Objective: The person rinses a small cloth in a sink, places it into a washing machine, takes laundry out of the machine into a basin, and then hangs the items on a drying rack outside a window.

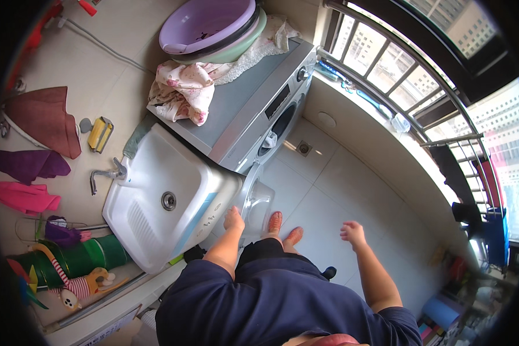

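Note:
My left hand (234,219) is beside the open round door (256,203) of a front-loading washing machine (251,116); its fingers look partly curled, and whether it touches the door rim cannot be told. A light cloth (269,140) hangs in the machine's opening. My right hand (353,232) is held out over the tiled floor, fingers loosely bent, with nothing visible in it. A floral cloth with lace (184,88) lies bunched on the machine's top, near stacked plastic basins (209,26), the uppermost purple.
A white ceramic sink (155,155) with a metal tap (108,174) adjoins the machine. Cloths (26,197) hang on the wall beyond it. A window ledge (350,88) holds brushes. A drying rack (480,173) and assorted items (443,311) stand at the right. A floor drain (303,148) is set in the tiles.

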`<action>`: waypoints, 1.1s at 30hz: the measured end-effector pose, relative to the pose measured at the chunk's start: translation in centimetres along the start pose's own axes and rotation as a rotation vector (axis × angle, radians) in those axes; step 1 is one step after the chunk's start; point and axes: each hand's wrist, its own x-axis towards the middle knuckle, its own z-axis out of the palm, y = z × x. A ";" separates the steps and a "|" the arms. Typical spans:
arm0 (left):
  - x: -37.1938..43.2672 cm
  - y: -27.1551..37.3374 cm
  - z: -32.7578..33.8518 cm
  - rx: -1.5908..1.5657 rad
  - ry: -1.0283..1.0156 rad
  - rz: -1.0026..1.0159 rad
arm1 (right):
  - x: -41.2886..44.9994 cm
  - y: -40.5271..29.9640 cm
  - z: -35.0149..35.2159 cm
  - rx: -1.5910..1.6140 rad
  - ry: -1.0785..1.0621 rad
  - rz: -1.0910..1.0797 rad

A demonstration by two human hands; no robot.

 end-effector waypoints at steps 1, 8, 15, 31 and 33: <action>-0.5 0.2 -0.6 0.063 0.041 0.017 | 0.4 -2.1 0.1 0.033 -0.008 -0.077; 0.8 -2.0 -1.8 0.042 0.134 -0.031 | 3.8 -32.3 9.1 0.115 -0.290 -0.638; 1.0 -3.5 -2.6 -0.121 0.181 -0.021 | 5.5 -59.5 20.8 0.281 -0.443 -0.722; -0.8 -3.3 -0.8 -0.448 0.299 -0.276 | 2.8 -72.4 27.7 0.151 -0.049 -1.006; -1.2 -2.9 -2.4 -0.476 0.236 -0.287 | 0.0 -73.1 26.4 0.300 -0.058 -1.178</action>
